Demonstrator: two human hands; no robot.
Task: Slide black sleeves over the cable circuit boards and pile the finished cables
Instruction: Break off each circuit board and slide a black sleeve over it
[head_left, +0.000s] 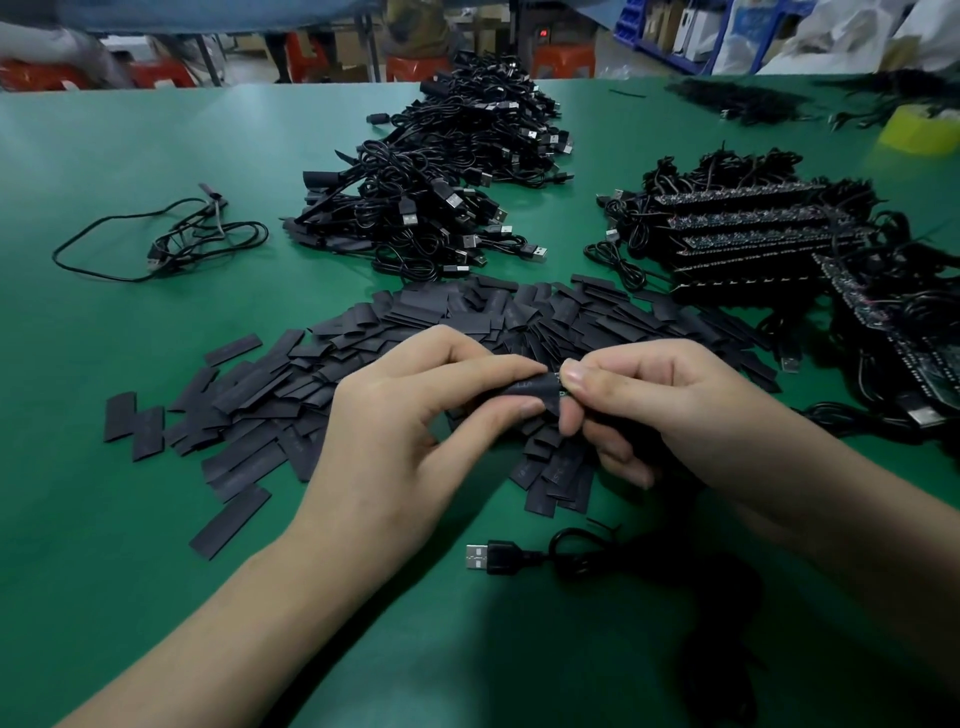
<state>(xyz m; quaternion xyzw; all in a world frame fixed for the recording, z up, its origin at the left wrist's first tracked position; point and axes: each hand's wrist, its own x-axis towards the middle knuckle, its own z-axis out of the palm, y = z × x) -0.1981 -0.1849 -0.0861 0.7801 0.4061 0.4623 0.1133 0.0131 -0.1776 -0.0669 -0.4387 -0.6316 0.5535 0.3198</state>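
Note:
My left hand (400, 415) pinches a black sleeve (524, 389) between thumb and forefinger above the green table (156, 156). My right hand (670, 410) pinches the circuit board end (562, 387) of a cable at the sleeve's right opening; only a sliver of the board shows. That cable's USB plug (485, 557) and coiled cord lie on the table below my hands. A spread of loose flat black sleeves (395, 332) lies under and beyond my hands. A heap of sleeved cables (447, 171) sits at the back centre. Stacked unsleeved board cables (753, 228) lie at the right.
One loose cable (166, 244) lies alone at the left. A yellow tape roll (919, 127) stands at the far right, with more black cables (743, 101) behind it. Red stools (415, 65) and blue bins (670, 31) stand past the table's far edge.

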